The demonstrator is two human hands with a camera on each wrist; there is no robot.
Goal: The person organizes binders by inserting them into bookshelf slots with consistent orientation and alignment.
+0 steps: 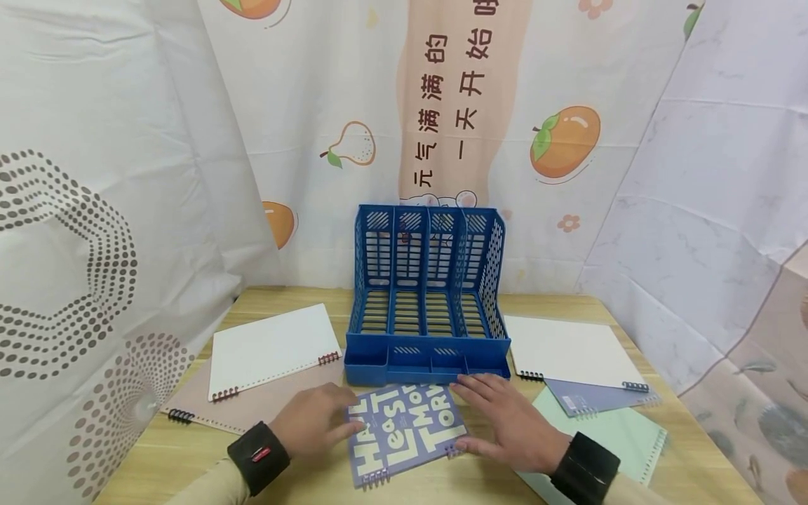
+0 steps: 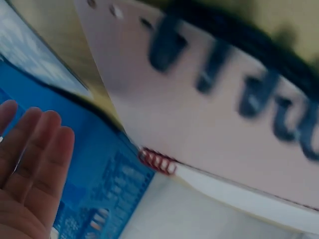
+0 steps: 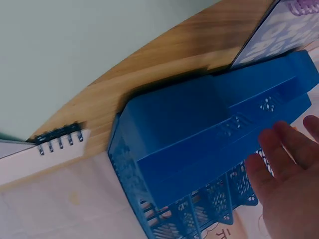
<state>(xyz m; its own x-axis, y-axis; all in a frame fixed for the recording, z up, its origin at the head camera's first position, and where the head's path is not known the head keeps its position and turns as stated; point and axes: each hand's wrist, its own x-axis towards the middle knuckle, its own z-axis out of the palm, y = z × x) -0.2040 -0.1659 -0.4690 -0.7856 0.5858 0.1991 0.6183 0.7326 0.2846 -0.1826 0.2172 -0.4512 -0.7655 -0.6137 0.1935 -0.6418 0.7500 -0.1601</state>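
Your left hand (image 1: 318, 421) and right hand (image 1: 514, 424) flank the purple notebook (image 1: 404, 431), both unclosed, clamped on nothing, since the tabletop (image 1: 315, 485) apparently bears it.

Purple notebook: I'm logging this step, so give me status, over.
Purple notebook flat on table before blue organizer. Left hand and right hand at its opposite sides, no grip seen. Other notebooks lie aside, none covering it.

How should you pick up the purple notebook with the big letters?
Probably pinch the lettered notebook by its left and right edges, left hand and right hand each from its own side: it lies flat, rings on the near edge, blue organizer close behind.
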